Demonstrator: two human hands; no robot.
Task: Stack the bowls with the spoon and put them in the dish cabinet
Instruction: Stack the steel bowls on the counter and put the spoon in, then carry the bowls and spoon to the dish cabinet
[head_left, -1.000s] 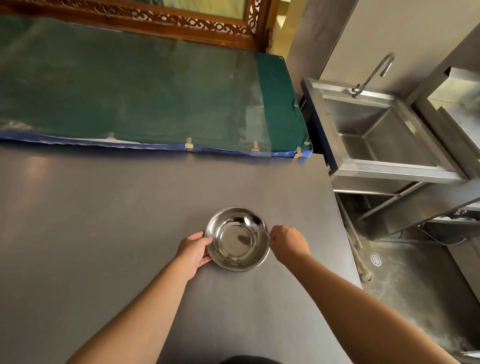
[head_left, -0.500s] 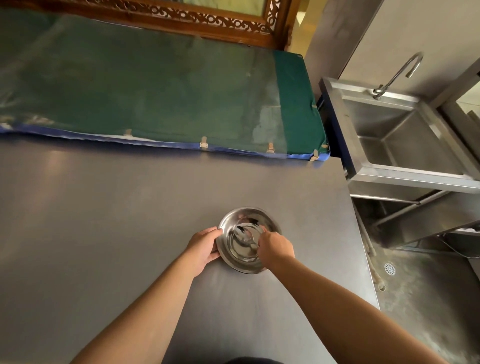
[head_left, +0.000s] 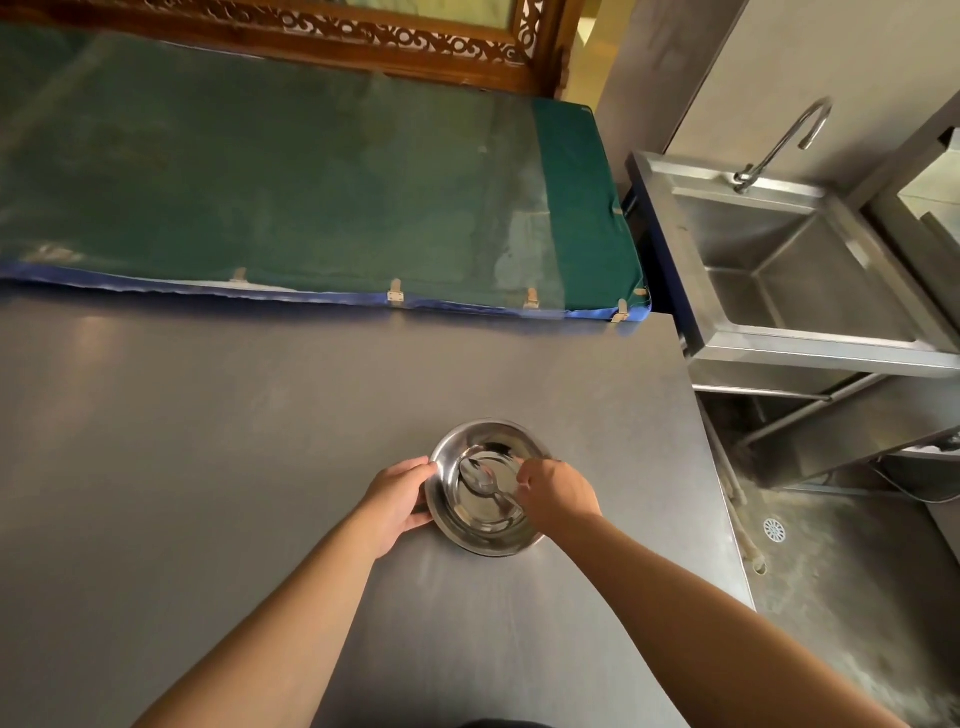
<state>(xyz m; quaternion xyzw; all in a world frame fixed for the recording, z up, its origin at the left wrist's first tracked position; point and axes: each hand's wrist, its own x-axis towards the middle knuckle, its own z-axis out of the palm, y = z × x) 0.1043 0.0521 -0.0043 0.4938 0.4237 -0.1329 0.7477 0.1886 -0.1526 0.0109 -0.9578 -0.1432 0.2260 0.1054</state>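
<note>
Here, the round stainless-steel bowls (head_left: 485, 488) stood on the grey brushed-metal worktop (head_left: 208, 441), near its right edge and well apart from the green cloth-covered table (head_left: 311, 182) behind it. From above only one rim was clearly visible, so I could not tell how many bowls were nested together. The left hand (head_left: 397, 499) was curved against the left wall of the bowls, its fingers touching the rim, half closed and steadying more than gripping. The right hand (head_left: 553, 493) was over the right rim with its fingertips pinching the handle of the small metal spoon (head_left: 480, 480), whose head lay inside, on the bottom of the bowls. In my judgement the spoon was just being placed, and the lifting and carrying to the dish cabinet were not yet done; the cabinet itself was not in view. Several things could go wrong from here. The steel is smooth on smooth steel, so if the left hand pushed sideways, the bowls might slide toward the near right edge, below which was the concrete floor (head_left: 831, 571). If the spoon was released with the handle leaning on the rim, it might tip out when the bowls were lifted. A lift with one hand only could also tilt the stack, so the spoon would rattle out. The steel sink (head_left: 810, 270) stood to the right, apart from the worktop.
</note>
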